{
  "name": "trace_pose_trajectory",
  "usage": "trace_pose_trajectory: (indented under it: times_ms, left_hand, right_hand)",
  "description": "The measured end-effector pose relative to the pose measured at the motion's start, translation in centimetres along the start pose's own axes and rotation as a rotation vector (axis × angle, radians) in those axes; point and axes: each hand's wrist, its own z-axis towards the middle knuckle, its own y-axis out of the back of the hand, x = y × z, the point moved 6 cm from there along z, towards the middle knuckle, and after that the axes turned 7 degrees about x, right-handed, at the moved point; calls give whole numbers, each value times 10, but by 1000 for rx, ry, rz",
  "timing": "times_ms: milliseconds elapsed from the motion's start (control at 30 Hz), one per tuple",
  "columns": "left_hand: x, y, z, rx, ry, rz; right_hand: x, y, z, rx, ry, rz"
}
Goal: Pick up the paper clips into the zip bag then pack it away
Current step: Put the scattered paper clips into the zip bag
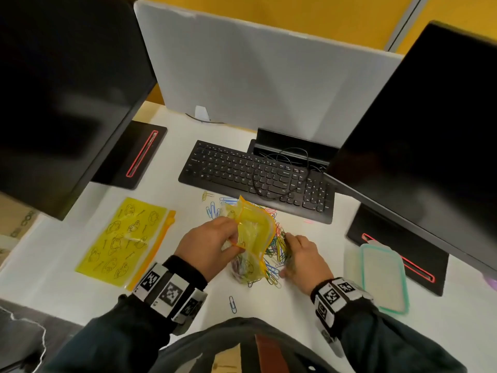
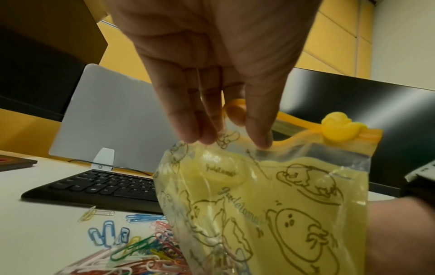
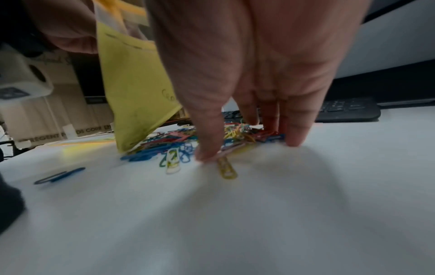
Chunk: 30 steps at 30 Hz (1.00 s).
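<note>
- Head view: my left hand [image 1: 208,244] pinches the zip bag [image 1: 251,232] near its open mouth and holds it upright over the bench [image 1: 309,313]; the bag's lower end rests on the pile of paper clips [image 1: 277,251].
- Left wrist view: thumb and fingers [image 2: 195,130] pinch one side of the mouth just under the orange zip track; the duck-shaped slider [image 2: 340,130] sits at the far end, so the mouth is open. Some clips show through the plastic at the bottom, so the bag is part filled.
- Right wrist view (blurred): my right hand [image 1: 302,258] is spread, fingertips [image 3: 209,154] down on the bench at the near edge of the pile, thumb on a yellow clip [image 3: 227,170]. I cannot say it has closed on anything yet.
- Strays: a single blue clip [image 1: 233,304] near my body, a few more between the bag and the keyboard [image 1: 258,175].
- Step in hand, as I judge it: gathering the next batch. Well short of done; most of the pile looks to be outside the bag.
- Next move calls for closing the fingers round a bunch, lifting to the mouth, and keeping the mouth wide with my left hand. Risk: tangled clips snag and drop.
- Second yellow bag [image 1: 121,238] lies flat at left; lidded container [image 1: 383,277] at right.
</note>
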Motion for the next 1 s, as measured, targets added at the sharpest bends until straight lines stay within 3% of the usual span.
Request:
trace_pose_trajectory:
  times_ms: [233, 433, 533, 633, 767, 900, 933, 1000]
  left_hand:
    - [-5, -3, 0, 50, 5, 2]
    - [-4, 0, 2, 88, 35, 18]
    - [-6, -4, 6, 120, 43, 39]
    - [-12, -6, 10, 134, 37, 37]
    - [-13, 1, 10, 104, 19, 37]
    - [-8, 5, 7, 83, 16, 38]
    - [-7, 5, 7, 85, 20, 43]
    - [-8, 7, 7, 82, 15, 49]
  right_hand:
    - [1, 10, 4, -137, -51, -8]
    - [-4, 58, -31, -368, -116, 513]
    - [25, 93, -54, -407, 41, 826]
    - [63, 101, -59, -326, 177, 964]
    - [76, 80, -45, -254, 161, 838]
    - [35, 85, -27, -457, 36, 663]
    - [23, 82, -16, -408, -22, 499]
    - [2, 60, 8, -133, -117, 195]
